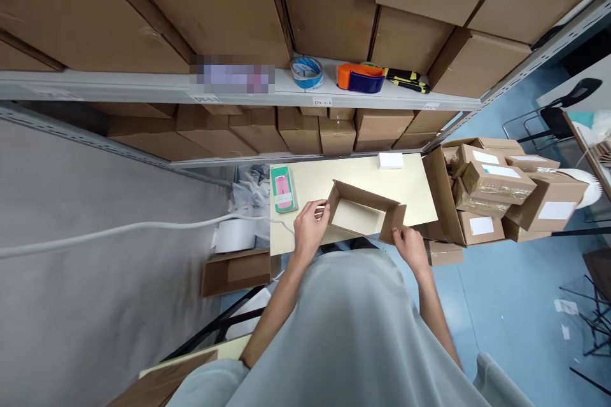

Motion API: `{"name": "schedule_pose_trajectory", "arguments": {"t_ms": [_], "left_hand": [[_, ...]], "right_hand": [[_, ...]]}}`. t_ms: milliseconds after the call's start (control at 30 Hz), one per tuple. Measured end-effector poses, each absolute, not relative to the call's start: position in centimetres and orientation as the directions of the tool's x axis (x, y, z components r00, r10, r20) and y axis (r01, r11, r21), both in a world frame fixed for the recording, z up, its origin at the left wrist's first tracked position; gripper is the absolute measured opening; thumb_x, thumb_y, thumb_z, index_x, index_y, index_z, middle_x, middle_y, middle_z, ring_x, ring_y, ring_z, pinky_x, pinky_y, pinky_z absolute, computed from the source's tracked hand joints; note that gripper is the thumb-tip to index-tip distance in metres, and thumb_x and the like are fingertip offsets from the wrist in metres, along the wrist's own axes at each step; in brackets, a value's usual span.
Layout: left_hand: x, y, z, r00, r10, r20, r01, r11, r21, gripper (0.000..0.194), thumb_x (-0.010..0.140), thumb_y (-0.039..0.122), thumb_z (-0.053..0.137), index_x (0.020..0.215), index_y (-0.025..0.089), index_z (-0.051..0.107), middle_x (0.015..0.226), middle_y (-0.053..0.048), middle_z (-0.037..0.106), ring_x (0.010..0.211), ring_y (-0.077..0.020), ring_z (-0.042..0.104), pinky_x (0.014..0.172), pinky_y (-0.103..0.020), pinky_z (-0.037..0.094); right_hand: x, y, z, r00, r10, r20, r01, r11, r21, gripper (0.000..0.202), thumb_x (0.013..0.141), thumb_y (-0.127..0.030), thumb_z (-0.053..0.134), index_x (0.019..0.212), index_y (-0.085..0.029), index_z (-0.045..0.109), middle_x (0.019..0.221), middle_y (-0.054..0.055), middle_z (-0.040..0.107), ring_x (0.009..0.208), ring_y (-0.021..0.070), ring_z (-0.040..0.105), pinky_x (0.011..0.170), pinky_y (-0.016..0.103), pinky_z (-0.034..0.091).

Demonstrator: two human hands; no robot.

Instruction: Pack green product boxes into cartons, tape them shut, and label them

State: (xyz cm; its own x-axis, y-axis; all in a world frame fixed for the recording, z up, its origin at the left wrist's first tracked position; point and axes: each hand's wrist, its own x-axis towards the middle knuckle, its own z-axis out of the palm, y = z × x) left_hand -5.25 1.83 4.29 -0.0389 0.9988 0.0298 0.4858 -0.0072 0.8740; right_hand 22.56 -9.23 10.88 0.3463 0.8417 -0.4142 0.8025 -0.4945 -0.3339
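Note:
Between my two hands is a small cardboard box [367,195], unfolded into a rectangular frame. The pale table shows through it. My left hand [311,224] pinches its left end at the corner. At the right end, my right hand [409,245] grips the cardboard wall between thumb and fingers. To the left on the table lies a green package [282,189] with a pink item pictured or showing in its front. A small white box [390,161] sits at the table's far edge.
A metal shelf [296,98] full of cartons runs across the front, bearing blue tape [307,72], an orange-and-blue tape dispenser [360,78] and yellow-black cutters [408,79]. A large carton [442,197] of packed parcels stands right. A white cable [143,226] crosses the left side.

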Motion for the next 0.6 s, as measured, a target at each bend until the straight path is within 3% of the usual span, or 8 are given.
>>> {"name": "schedule_pose_trajectory", "arguments": {"t_ms": [133,267,400,500,600], "left_hand": [[-5.2,3.0,4.4,-0.074,0.997,0.003,0.518,0.036,0.855,0.023,0.100,0.038,0.063,0.109,0.022,0.077,0.113,-0.009,0.084,0.086,-0.0203,0.081,0.083,-0.035,0.069],[-3.8,3.2,4.6,-0.104,0.994,0.015,0.538,0.044,0.842,0.022,0.100,0.037,0.065,0.111,0.022,0.077,0.115,-0.009,0.083,0.087,-0.0213,0.082,0.080,-0.035,0.071],[-1.6,2.8,4.4,-0.111,0.993,0.027,0.540,0.038,0.841,0.025,0.101,0.040,0.068,0.116,0.022,0.077,0.119,-0.010,0.081,0.094,-0.0214,0.082,0.083,-0.036,0.073],[-0.2,2.6,4.2,-0.117,0.993,0.032,0.563,0.039,0.826,0.025,0.101,0.041,0.069,0.116,0.022,0.077,0.119,-0.010,0.080,0.095,-0.0215,0.082,0.085,-0.037,0.073],[0.4,2.4,4.1,-0.125,0.991,0.041,0.589,0.041,0.807,0.024,0.103,0.040,0.067,0.117,0.023,0.077,0.120,-0.009,0.079,0.096,-0.0216,0.081,0.088,-0.038,0.072]], "right_hand": [[23.0,-3.9,12.7,0.351,0.861,-0.368,0.850,-0.458,-0.261,0.040,0.116,-0.035,0.044,0.091,-0.020,0.071,0.081,0.009,0.077,0.079,0.0245,0.071,0.065,0.031,0.031],[24.2,0.3,13.5,0.305,0.849,-0.432,0.910,-0.394,-0.132,0.035,0.117,-0.031,0.047,0.109,-0.016,0.077,0.099,0.015,0.082,0.093,0.0264,0.076,0.069,0.031,0.035],[26.0,1.8,12.6,0.217,0.848,-0.484,0.947,-0.303,-0.107,0.035,0.117,-0.032,0.050,0.119,-0.014,0.079,0.109,0.018,0.083,0.104,0.0295,0.078,0.074,0.032,0.043],[27.0,1.6,11.1,0.194,0.873,-0.447,0.952,-0.277,-0.128,0.036,0.118,-0.031,0.049,0.135,-0.013,0.075,0.112,0.017,0.082,0.102,0.0289,0.078,0.075,0.032,0.047],[27.4,0.9,9.3,0.180,0.935,-0.305,0.954,-0.241,-0.177,0.046,0.119,-0.029,0.046,0.161,-0.015,0.058,0.119,0.016,0.078,0.090,0.0243,0.077,0.070,0.030,0.048]]}}
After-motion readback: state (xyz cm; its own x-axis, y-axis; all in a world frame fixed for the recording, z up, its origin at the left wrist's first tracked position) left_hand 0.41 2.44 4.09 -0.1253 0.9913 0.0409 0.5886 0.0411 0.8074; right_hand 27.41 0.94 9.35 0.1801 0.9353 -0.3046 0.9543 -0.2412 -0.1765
